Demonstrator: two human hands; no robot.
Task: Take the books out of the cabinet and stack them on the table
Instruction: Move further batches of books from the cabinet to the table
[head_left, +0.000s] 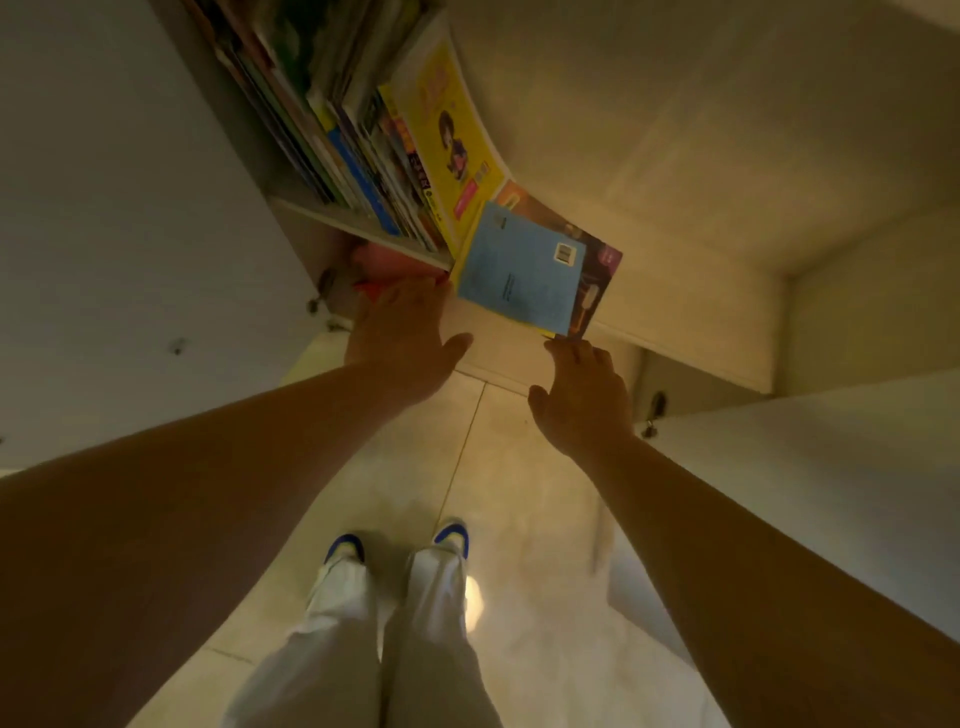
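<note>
Both hands reach toward the open cabinet (358, 218), where books (332, 119) stand packed on a shelf. The left hand (402, 343) is spread flat below the shelf edge. The right hand (582, 400) has its fingertips at the corner of a blue book (519, 270) tipping out.

Left hand (400, 338): fingertips vanish under the shelf edge (363, 228), so contact with the red thing (387, 267) below cannot be told. That red thing is blurred, mostly hidden. Right hand (584, 400): fingertips reach the blue book (522, 270) at its lower corner; grip unclear (touching or pinching?). Row of books (332, 130) cut off by the top edge, titles unreadable. Darker book (597, 260) behind the blue one, mostly covered.
</note>
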